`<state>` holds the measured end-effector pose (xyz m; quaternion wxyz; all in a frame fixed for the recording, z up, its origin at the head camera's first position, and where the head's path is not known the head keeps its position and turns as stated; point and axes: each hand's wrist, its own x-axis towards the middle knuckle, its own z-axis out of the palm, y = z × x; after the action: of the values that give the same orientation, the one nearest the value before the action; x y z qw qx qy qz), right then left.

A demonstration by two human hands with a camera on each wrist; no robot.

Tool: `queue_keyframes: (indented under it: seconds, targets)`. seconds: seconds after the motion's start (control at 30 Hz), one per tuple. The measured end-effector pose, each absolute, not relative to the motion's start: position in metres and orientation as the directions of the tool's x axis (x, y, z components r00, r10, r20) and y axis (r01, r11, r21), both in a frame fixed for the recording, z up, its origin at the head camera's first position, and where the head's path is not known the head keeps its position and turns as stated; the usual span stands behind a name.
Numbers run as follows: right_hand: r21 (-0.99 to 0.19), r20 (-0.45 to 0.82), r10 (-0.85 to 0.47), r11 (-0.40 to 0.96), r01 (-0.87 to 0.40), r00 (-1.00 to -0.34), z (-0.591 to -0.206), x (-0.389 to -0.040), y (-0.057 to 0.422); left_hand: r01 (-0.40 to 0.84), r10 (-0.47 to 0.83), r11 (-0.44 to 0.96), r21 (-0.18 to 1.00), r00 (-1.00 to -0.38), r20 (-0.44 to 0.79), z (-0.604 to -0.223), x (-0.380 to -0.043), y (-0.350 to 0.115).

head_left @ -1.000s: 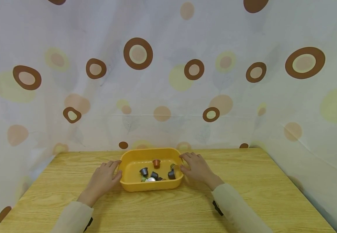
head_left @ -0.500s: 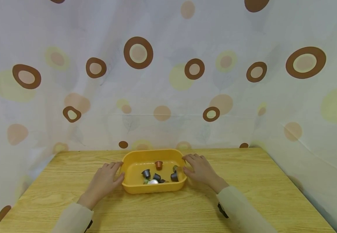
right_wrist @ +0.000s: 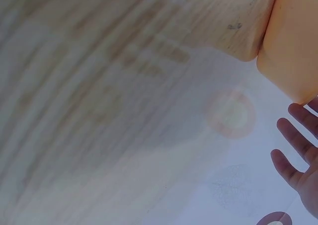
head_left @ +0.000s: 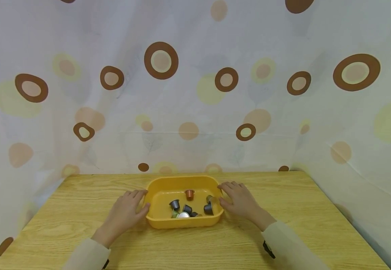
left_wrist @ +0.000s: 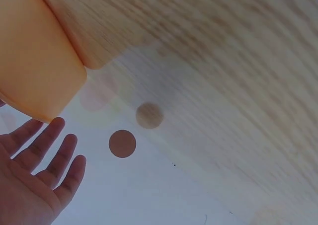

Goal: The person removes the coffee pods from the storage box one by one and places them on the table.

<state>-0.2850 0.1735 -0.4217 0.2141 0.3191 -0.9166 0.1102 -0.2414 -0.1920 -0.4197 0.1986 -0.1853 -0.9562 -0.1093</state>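
Note:
A yellow tray [head_left: 182, 224] with rounded corners sits on the table between the two hands. Several coffee capsules lie inside, among them a copper one [head_left: 190, 194], a dark grey one [head_left: 174, 204] and one showing its silver lid [head_left: 183, 215]. At the tray's left end, my left hand [head_left: 124, 212] touches the rim and wall with its fingertips and thumb. My right hand [head_left: 241, 200] does the same at the right end. In the left wrist view the fingers look fairly straight and spread beside the tray wall [left_wrist: 39, 51]. Likewise, the right wrist view shows extended fingers against the wall [right_wrist: 293, 41].
The wood-grain table [head_left: 80, 210] runs back to a pale curtain [head_left: 188, 97] printed with brown and yellow circles. This patterned cloth also closes off the left and right sides. Both forearms wear light sleeves [head_left: 89, 255].
The tray has shifted a little to the right and towards me, capsules with it. Both hands have moved along at its ends, their touch on it unchanged.

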Motion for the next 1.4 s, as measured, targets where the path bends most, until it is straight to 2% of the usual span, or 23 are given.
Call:
queue_keyframes:
  seconds: [0.33,0.63,0.87,1.4]
  targets:
    - [-0.057,0.485,-0.533,0.772,-0.633,-0.693,-0.426,-0.276,0.185,0.435,0.346,0.892,0.121,-0.83,0.437,-0.421,-0.237,-0.185]
    - [-0.02,0.522,-0.547,0.759,-0.651,-0.654,-0.426,-0.27,0.193,0.442,0.347,0.887,0.131,-0.827,0.443,-0.421,-0.231,-0.179]
    - [-0.054,0.509,-0.541,0.756,-0.652,-0.669,-0.424,-0.263,0.197,0.448,0.354,0.883,0.137,-0.83,0.431,-0.421,-0.226,-0.176]
    - [-0.025,0.498,-0.54,0.773,-0.633,-0.679,-0.424,-0.252,0.207,0.455,0.359,0.879,0.141,-0.827,0.433,-0.421,-0.217,-0.168]
